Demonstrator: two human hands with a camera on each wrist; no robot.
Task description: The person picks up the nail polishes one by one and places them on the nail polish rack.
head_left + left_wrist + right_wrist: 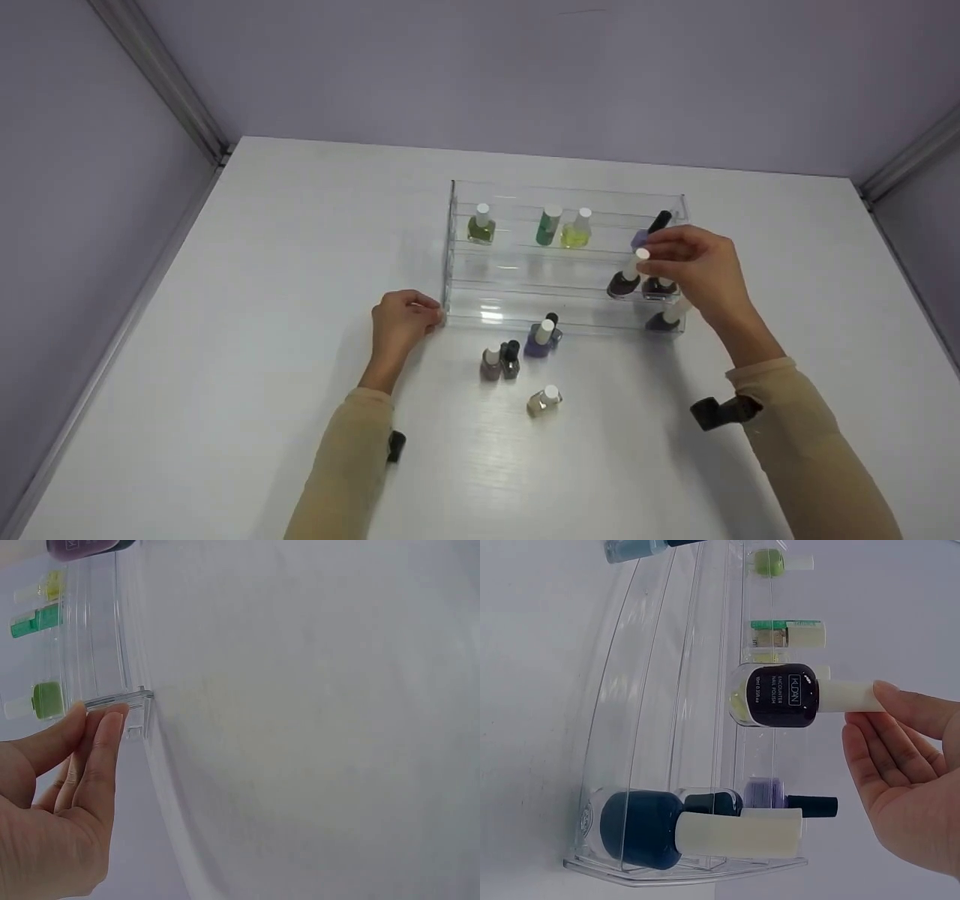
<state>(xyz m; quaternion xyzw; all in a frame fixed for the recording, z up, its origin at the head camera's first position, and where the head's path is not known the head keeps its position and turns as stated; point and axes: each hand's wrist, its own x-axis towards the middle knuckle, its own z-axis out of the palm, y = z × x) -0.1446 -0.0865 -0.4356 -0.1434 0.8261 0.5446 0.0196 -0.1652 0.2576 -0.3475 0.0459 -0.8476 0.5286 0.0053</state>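
A clear acrylic tiered rack (517, 287) stands on the white table. My left hand (401, 321) pinches the lower front corner of its left side panel (120, 700) between thumb and fingers. With thumb and fingertips, my right hand (697, 270) grips the white cap (847, 696) of a dark nail polish bottle (784, 695), held over the rack's right part. Around that hand, a lilac bottle with a black cap (765, 793) sits on the upper tier, a dark bottle (657, 288) below it, and a dark blue bottle (641, 829) on the lowest tier.
Along the upper tier stand an olive green bottle (481, 229), a green bottle (548, 226) and a yellow one (576, 235). In front of the rack are several more bottles, among them a purple one (538, 343) and a pale one (543, 403). A wall rises behind the table.
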